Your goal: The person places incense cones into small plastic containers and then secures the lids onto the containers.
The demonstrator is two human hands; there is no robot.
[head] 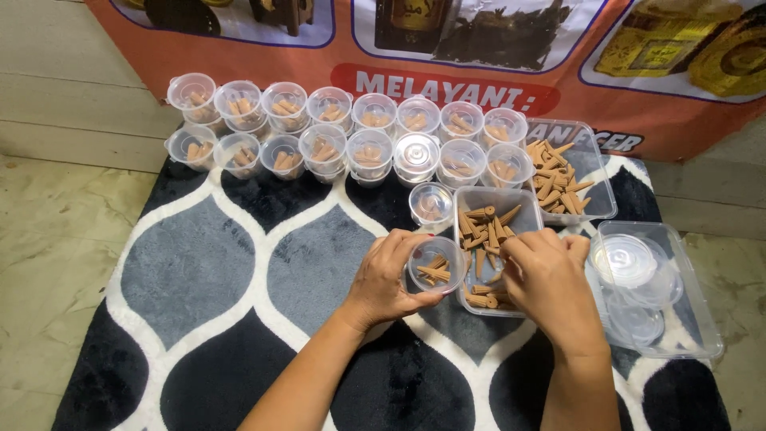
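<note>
Cones [435, 271] risk spilling since the left hand [387, 279] is tilting its fingers-clamped cup [436, 265] while the right hand's [550, 279] fingers, state unclear, are digging beside it.

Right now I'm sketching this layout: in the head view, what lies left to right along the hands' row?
Left hand → small clear cup it holds → tray of brown cones → right hand → tray of clear lids.

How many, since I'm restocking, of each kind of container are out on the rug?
small round clear cups: 18, one of them in the left hand
rectangular clear trays: 3
Total: 21
</note>
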